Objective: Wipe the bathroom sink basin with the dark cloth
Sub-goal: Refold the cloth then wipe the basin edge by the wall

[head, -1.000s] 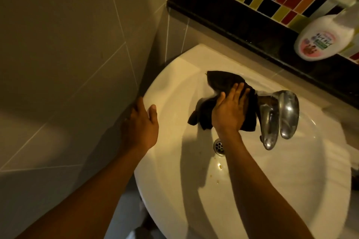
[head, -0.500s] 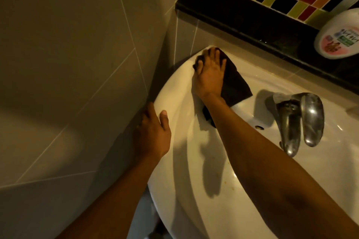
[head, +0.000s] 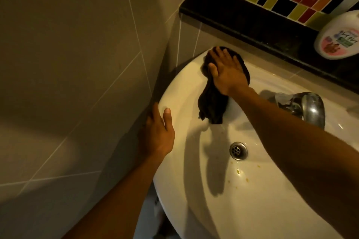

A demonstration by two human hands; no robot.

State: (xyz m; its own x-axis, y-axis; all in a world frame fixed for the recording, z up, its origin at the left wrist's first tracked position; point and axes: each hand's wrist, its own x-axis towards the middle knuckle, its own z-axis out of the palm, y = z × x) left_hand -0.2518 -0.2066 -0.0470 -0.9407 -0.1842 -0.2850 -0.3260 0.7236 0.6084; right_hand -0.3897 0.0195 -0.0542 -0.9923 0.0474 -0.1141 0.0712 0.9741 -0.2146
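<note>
The white sink basin [head: 186,161] fills the lower right, with a metal drain [head: 238,150] near its middle. My right hand [head: 226,72] lies flat on the dark cloth [head: 212,103] and presses it against the sink's back left rim, next to the wall. The cloth's loose end hangs down the inner slope of the basin. My left hand [head: 158,132] rests on the sink's left rim with fingers spread, holding nothing.
A chrome tap [head: 308,106] stands at the right behind my right forearm. A black ledge [head: 242,17] runs behind the sink under coloured tiles, with a white bottle [head: 339,35] on it. A beige tiled wall closes the left side. Small yellowish spots lie below the drain.
My right hand slid the cloth from beside the tap up to the back left rim. The cloth's tail has since dropped into the basin. My left hand stayed on the left rim.
</note>
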